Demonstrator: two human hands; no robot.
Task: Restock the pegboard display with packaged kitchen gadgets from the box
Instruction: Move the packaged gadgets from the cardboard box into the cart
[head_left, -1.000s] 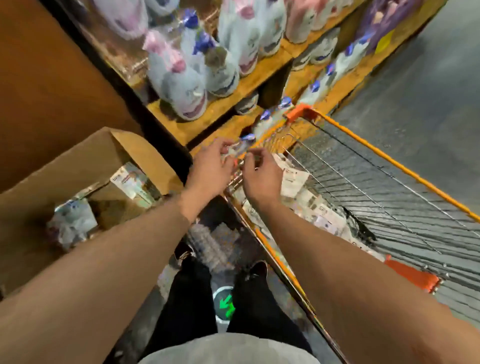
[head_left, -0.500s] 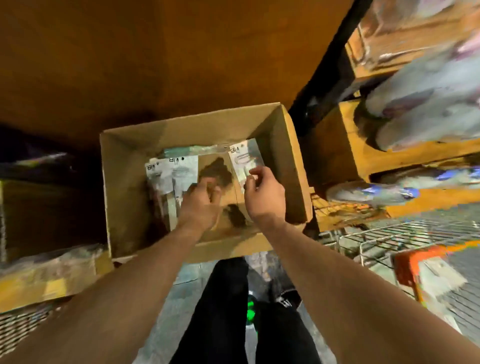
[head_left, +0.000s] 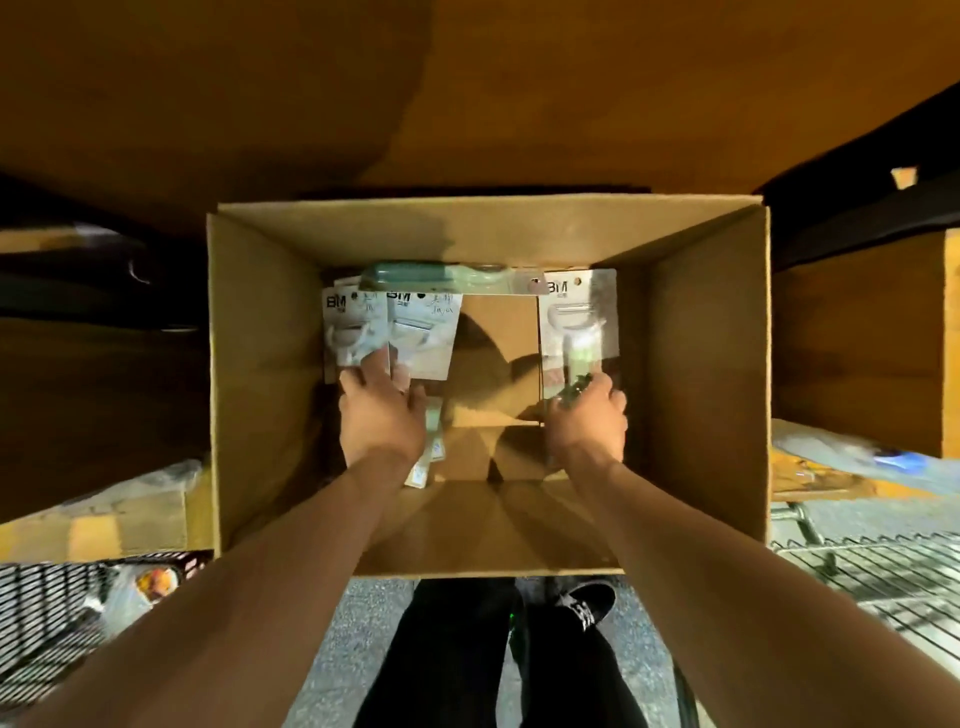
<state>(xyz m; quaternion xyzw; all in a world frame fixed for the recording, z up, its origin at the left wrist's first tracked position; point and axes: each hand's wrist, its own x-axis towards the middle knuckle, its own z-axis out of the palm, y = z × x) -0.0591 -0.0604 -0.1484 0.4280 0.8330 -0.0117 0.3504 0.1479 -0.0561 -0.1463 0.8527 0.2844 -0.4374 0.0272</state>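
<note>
The open cardboard box (head_left: 691, 395) sits directly ahead, all four walls upright. Both hands are inside.

- The left hand (head_left: 382, 415) reaches onto the lower edges of the stacked packs (head_left: 410, 332) at the left of the box floor. Whether its fingers pinch them cannot be determined.
- The right hand (head_left: 587, 421) curls around the lower end of the single pack (head_left: 574, 322), close to the right wall.
- A teal pack (head_left: 431, 275) lies along the far wall.
- Bare box floor lies between the hands.
</note>
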